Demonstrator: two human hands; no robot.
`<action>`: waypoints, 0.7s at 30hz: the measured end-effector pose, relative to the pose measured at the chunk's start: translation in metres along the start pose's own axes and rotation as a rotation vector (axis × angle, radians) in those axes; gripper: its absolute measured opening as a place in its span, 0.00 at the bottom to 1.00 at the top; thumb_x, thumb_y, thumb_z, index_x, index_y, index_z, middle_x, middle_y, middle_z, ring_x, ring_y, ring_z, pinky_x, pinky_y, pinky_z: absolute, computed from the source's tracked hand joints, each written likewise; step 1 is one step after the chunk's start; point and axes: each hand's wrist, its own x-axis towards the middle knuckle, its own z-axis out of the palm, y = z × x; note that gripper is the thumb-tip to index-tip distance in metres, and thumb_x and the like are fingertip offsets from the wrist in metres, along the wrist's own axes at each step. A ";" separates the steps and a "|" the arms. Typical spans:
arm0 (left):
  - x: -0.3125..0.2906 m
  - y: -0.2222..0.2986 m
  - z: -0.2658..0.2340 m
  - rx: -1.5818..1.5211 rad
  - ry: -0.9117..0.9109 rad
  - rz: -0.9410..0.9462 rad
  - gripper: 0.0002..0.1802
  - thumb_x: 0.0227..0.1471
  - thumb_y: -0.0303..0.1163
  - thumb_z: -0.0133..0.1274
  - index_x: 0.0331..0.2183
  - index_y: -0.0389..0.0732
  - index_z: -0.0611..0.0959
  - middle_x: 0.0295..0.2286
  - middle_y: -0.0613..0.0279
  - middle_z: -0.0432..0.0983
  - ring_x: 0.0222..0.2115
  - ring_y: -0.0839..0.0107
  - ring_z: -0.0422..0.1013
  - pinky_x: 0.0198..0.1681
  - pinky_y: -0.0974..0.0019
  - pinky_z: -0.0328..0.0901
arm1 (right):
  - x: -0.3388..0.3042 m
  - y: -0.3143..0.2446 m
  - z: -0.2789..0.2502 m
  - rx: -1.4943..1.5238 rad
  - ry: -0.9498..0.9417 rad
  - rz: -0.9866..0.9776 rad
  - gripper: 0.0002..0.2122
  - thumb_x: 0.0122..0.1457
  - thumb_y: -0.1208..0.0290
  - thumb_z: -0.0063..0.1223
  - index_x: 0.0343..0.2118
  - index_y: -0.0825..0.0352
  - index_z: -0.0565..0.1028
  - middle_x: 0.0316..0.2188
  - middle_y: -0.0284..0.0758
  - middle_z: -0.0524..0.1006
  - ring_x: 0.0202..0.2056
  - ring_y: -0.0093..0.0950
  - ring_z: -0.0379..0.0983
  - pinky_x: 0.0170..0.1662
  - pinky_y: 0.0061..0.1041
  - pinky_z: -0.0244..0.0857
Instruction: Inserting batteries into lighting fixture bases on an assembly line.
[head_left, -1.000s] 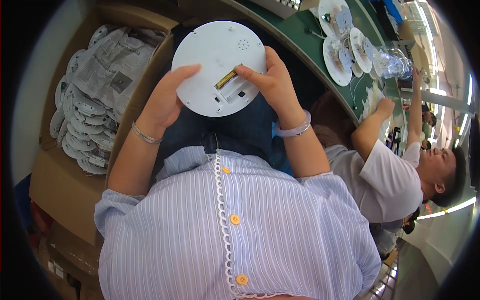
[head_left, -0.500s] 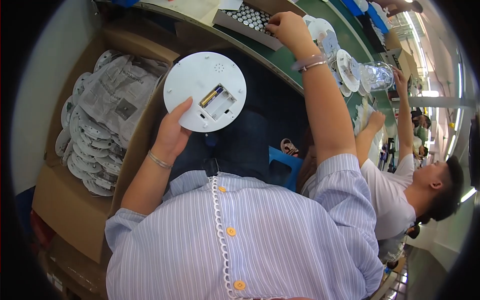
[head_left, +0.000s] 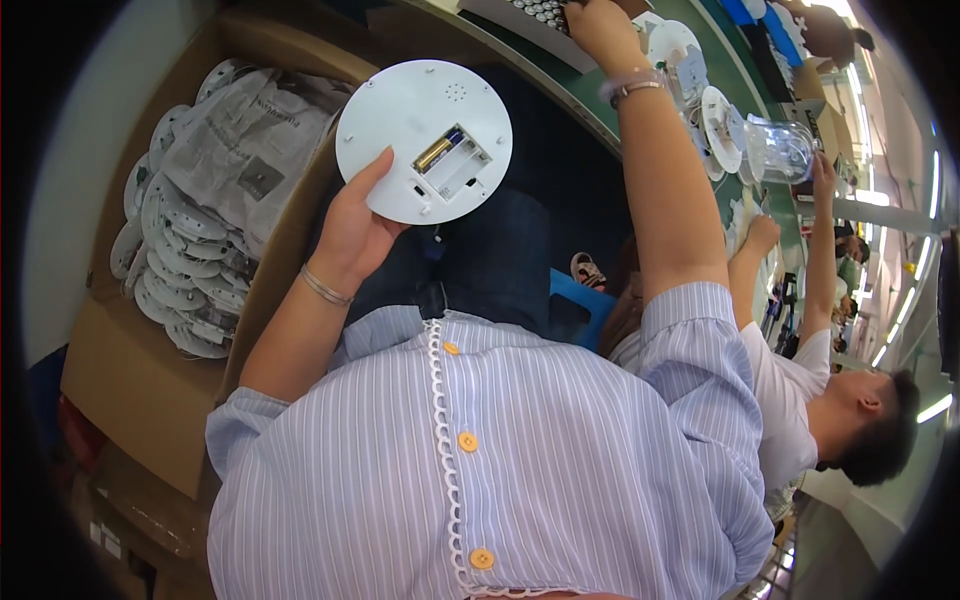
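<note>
My left hand (head_left: 362, 232) grips a round white plastic base (head_left: 400, 115) by its lower left edge, thumb on top. The base's open battery compartment (head_left: 465, 172) faces up, with a gold and dark battery (head_left: 436, 153) along its upper left side and bare room beside it. Stretched out to the upper right, my right hand (head_left: 608, 38) is at a carton of upright batteries (head_left: 545, 14). Its fingers are bent together over the carton's right end, close to the picture's top edge. What they pinch, if anything, cannot be made out.
At left stands a big cardboard box (head_left: 150, 400) with several white round bases (head_left: 190, 262) and crumpled paper (head_left: 245, 150). Clear lamp parts (head_left: 775, 150) and white discs (head_left: 722, 130) lie along the green bench (head_left: 735, 75). A co-worker (head_left: 800, 390) at right holds one lamp part.
The view has shifted, so the bench and battery carton sit higher in the picture. The white base appears slightly higher and further right. My right hand stays at the carton.
</note>
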 end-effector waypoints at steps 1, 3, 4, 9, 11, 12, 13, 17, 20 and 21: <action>-0.003 0.000 -0.004 -0.004 0.030 0.020 0.23 0.49 0.35 0.42 0.47 0.37 0.61 0.42 0.56 0.64 0.43 0.66 0.63 0.43 0.64 0.62 | -0.004 -0.017 0.006 0.043 0.163 0.067 0.12 0.50 0.66 0.40 0.23 0.73 0.69 0.20 0.50 0.70 0.27 0.45 0.67 0.32 0.39 0.61; -0.005 -0.002 -0.004 0.018 0.048 0.043 0.22 0.51 0.36 0.39 0.48 0.39 0.60 0.43 0.56 0.63 0.42 0.66 0.64 0.40 0.65 0.64 | -0.012 -0.026 -0.001 0.147 0.379 0.080 0.11 0.55 0.66 0.35 0.28 0.71 0.63 0.22 0.49 0.69 0.27 0.44 0.66 0.31 0.38 0.60; -0.001 -0.004 -0.002 0.017 0.027 0.027 0.22 0.51 0.36 0.39 0.48 0.39 0.60 0.43 0.56 0.63 0.42 0.66 0.64 0.40 0.65 0.64 | -0.020 -0.029 -0.022 0.124 0.383 0.093 0.11 0.55 0.66 0.35 0.28 0.71 0.63 0.22 0.49 0.69 0.27 0.44 0.66 0.31 0.38 0.60; -0.003 -0.008 0.000 -0.024 0.027 0.082 0.23 0.51 0.35 0.40 0.47 0.38 0.59 0.43 0.55 0.62 0.42 0.65 0.64 0.41 0.64 0.64 | -0.061 -0.069 -0.056 0.707 0.501 0.070 0.10 0.56 0.67 0.35 0.27 0.70 0.64 0.19 0.45 0.68 0.23 0.40 0.65 0.27 0.32 0.58; -0.003 -0.010 0.003 -0.028 0.016 0.102 0.23 0.51 0.35 0.40 0.47 0.38 0.59 0.43 0.55 0.62 0.42 0.65 0.64 0.41 0.64 0.64 | -0.083 -0.079 -0.048 0.838 0.458 0.042 0.09 0.54 0.68 0.40 0.27 0.70 0.68 0.18 0.38 0.69 0.20 0.30 0.65 0.25 0.24 0.59; -0.002 -0.011 0.005 -0.031 0.004 0.122 0.22 0.51 0.35 0.40 0.48 0.38 0.59 0.43 0.55 0.62 0.42 0.65 0.64 0.41 0.64 0.64 | -0.096 -0.078 -0.034 0.903 0.445 0.035 0.09 0.52 0.68 0.44 0.28 0.69 0.72 0.17 0.32 0.70 0.18 0.21 0.65 0.23 0.17 0.60; -0.004 -0.012 0.003 -0.036 0.020 0.134 0.22 0.51 0.35 0.40 0.48 0.38 0.59 0.43 0.55 0.62 0.42 0.65 0.64 0.41 0.64 0.64 | -0.113 -0.103 -0.047 0.983 0.176 0.077 0.07 0.52 0.71 0.42 0.27 0.70 0.67 0.16 0.39 0.68 0.17 0.33 0.65 0.23 0.23 0.59; -0.002 -0.021 0.013 0.005 0.044 0.208 0.22 0.51 0.35 0.39 0.48 0.38 0.59 0.43 0.56 0.62 0.42 0.67 0.64 0.42 0.64 0.63 | -0.145 -0.129 -0.039 0.902 -0.095 0.128 0.08 0.47 0.69 0.49 0.23 0.71 0.69 0.14 0.40 0.71 0.16 0.32 0.69 0.20 0.23 0.61; -0.002 -0.027 0.018 0.043 0.067 0.248 0.22 0.52 0.35 0.39 0.48 0.38 0.59 0.43 0.56 0.62 0.43 0.68 0.63 0.43 0.65 0.62 | -0.148 -0.135 -0.029 0.904 -0.132 0.205 0.09 0.45 0.68 0.51 0.22 0.71 0.69 0.12 0.40 0.70 0.15 0.32 0.69 0.19 0.24 0.62; -0.003 -0.028 0.019 0.066 0.066 0.261 0.22 0.52 0.35 0.39 0.48 0.38 0.59 0.43 0.57 0.62 0.43 0.68 0.63 0.43 0.65 0.62 | -0.147 -0.135 -0.030 0.843 -0.121 0.186 0.10 0.44 0.67 0.51 0.20 0.71 0.69 0.12 0.41 0.71 0.15 0.32 0.70 0.19 0.23 0.62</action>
